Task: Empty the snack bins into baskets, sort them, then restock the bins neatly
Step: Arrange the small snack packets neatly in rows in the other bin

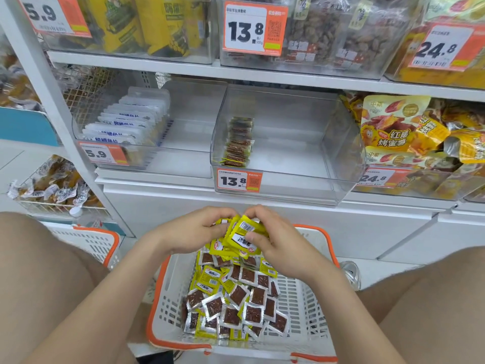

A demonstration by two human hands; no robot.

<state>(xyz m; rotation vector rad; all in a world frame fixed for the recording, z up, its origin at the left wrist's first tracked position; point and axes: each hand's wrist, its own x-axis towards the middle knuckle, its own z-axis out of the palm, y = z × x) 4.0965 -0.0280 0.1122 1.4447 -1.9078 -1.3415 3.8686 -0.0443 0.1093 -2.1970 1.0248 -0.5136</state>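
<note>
A white basket with an orange rim point(168, 306) stands between my knees, holding several small yellow and silver snack packets point(236, 298). Above its far end, my left hand point(191, 232) and my right hand point(278, 245) together grip a stack of yellow packets point(242, 232). On the shelf ahead, a clear bin tagged 13.8 point(301, 158) holds one neat row of the same packets point(238, 140) along its left side; the rest of its floor is bare.
Left of it, a clear bin tagged 5.9 point(183, 143) holds a row of white packets point(128, 122). A bin of orange sweet-potato packs point(420, 137) sits to the right. A second white basket point(91, 243) stands at the left by my knee. Full bins line the upper shelf.
</note>
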